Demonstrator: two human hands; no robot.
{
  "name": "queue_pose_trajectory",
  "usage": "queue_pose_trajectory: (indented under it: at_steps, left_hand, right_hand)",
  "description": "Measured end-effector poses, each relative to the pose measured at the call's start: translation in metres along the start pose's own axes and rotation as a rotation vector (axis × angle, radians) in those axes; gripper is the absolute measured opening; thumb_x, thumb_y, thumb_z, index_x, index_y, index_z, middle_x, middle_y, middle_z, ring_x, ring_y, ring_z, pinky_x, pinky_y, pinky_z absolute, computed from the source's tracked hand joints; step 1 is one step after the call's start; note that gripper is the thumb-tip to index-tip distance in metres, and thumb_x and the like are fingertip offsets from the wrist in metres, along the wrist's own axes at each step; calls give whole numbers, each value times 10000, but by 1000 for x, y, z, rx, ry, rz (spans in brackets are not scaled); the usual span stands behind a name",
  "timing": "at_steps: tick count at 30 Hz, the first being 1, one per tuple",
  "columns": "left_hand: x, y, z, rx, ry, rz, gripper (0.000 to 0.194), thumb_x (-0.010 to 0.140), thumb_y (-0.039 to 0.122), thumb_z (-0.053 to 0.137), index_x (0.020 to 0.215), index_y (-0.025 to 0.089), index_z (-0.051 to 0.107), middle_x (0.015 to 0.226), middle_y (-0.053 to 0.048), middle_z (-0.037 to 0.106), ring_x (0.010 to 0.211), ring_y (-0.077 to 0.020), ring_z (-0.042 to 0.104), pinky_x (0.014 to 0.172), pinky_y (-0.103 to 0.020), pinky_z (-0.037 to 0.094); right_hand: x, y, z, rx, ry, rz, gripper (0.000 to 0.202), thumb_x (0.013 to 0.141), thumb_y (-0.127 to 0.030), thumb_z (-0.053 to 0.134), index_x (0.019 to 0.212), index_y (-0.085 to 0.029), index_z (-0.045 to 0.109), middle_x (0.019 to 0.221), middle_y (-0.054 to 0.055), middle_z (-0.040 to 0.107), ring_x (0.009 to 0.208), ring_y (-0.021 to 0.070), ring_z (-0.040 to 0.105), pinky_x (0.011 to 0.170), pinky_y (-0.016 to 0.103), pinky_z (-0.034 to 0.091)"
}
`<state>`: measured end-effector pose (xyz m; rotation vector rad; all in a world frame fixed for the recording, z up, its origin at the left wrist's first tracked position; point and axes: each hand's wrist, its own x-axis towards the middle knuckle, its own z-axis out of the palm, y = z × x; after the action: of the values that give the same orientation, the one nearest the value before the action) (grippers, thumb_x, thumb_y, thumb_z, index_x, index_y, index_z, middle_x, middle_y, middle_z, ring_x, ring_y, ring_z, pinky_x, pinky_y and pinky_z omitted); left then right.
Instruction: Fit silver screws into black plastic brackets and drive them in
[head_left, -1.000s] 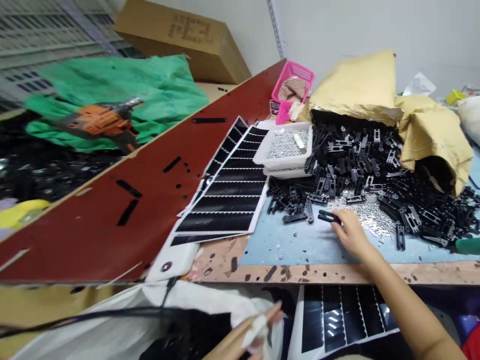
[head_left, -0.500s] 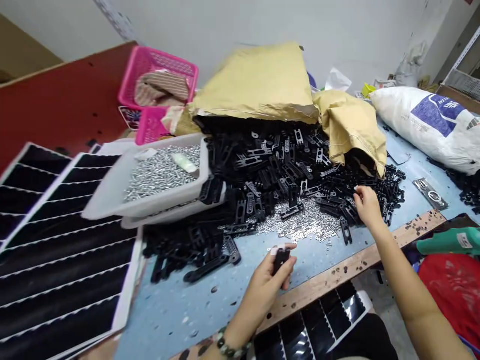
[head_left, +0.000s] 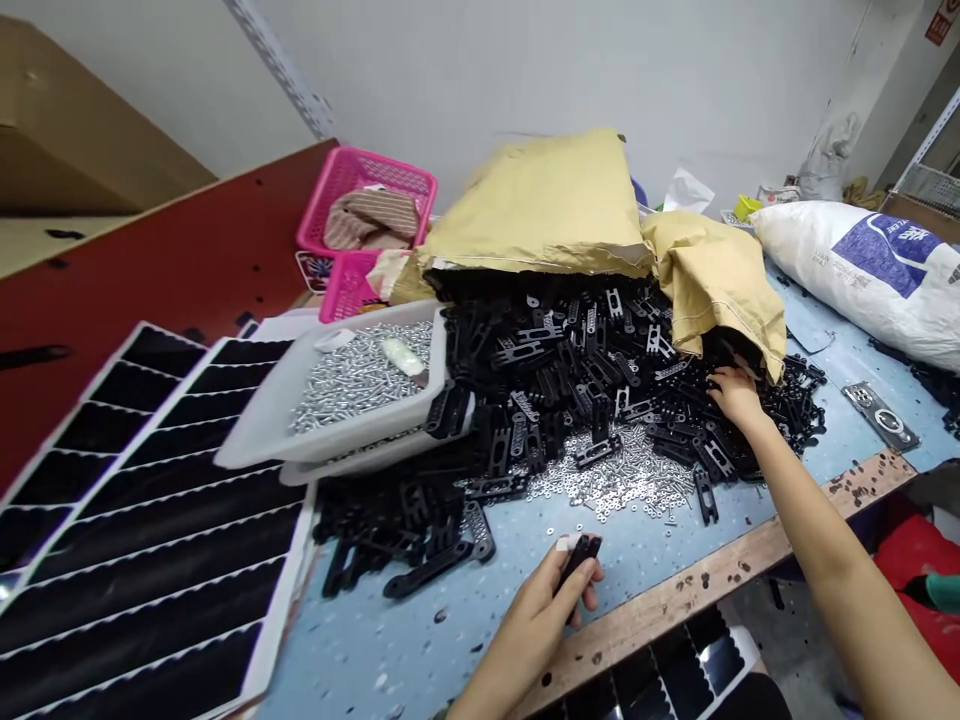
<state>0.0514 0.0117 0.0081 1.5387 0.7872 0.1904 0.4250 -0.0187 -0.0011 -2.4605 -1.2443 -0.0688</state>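
Observation:
My left hand (head_left: 551, 597) is closed around a slim black plastic part (head_left: 579, 562), just above the blue tabletop near its front edge. White tape or a wrap shows at one of that hand's fingertips. My right hand (head_left: 735, 395) reaches to the small black parts (head_left: 679, 385) beside the mouth of the smaller yellow bag (head_left: 720, 270). Its fingers are stretched out and slightly apart over the pile, with nothing seen in them. Between the hands lie loose silver screws and nuts (head_left: 622, 475), with larger black slotted parts (head_left: 555, 365) heaped behind.
At left, a white bin (head_left: 255, 440) holds silver screws, beside sheets of black strips (head_left: 180, 540). Behind are pink baskets (head_left: 311, 225) and a large yellow bag (head_left: 540, 210). A white sack (head_left: 825, 235) and a metal-look plate (head_left: 881, 415) lie at right. A wooden strip (head_left: 720, 570) edges the table.
My right hand has moved farther into the pile, toward the smaller yellow bag's mouth, and its fingers have spread. My left hand still holds the black part, now turned. The view has shifted.

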Motion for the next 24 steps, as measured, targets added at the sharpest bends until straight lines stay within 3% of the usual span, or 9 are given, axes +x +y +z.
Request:
queue_pose_trajectory:
  at_steps: [6,9,12,15,20,24]
  left_hand:
    - [6,7,-4,-23,17,9,404,816,566,499,931,181,540,831,-27,592,662,-163,566,554,-279,452]
    - [1,15,-3,-30,67,-31,388,823,558,478,949,193,514,763,13,535,609,-135,512,530,-253,422]
    - [-6,18,-1,-20,102,-30,377,849,527,445,1049,208,478,723,37,483,598,-125,469,527,-236,396]
    - [-11,14,0,12,107,-14,359,860,498,433,1059,200,466,700,41,460,596,-127,449,533,-239,382]
    - [-16,9,1,43,114,-24,321,869,455,415,1046,193,473,706,35,469,591,-134,453,553,-259,390]
    - [-15,10,4,97,114,14,255,883,396,409,1035,202,475,782,9,552,622,-144,505,603,-282,423]
  right_hand:
    - [-10,0,-15,88,73,-105,457,891,-200,443,1340,-116,455,1197,163,576,1122,234,535,944,377,426]
    - [-32,-16,-16,311,83,-83,439,864,-265,494,1274,-113,467,1053,135,639,924,206,610,831,351,477]
    - [-66,-35,-11,535,-72,-90,418,806,-385,583,1144,-150,512,784,26,643,648,156,586,668,295,484]
    - [-85,-45,-8,558,-86,-90,373,801,-418,562,1075,-165,550,760,16,624,654,157,584,679,298,468]
    - [-82,-46,-14,542,-37,32,424,811,-430,536,1150,-177,515,690,-3,607,628,177,582,702,335,459]
    - [-103,-69,-20,855,-139,88,282,803,-471,553,914,-212,529,757,6,590,633,163,586,635,304,468]
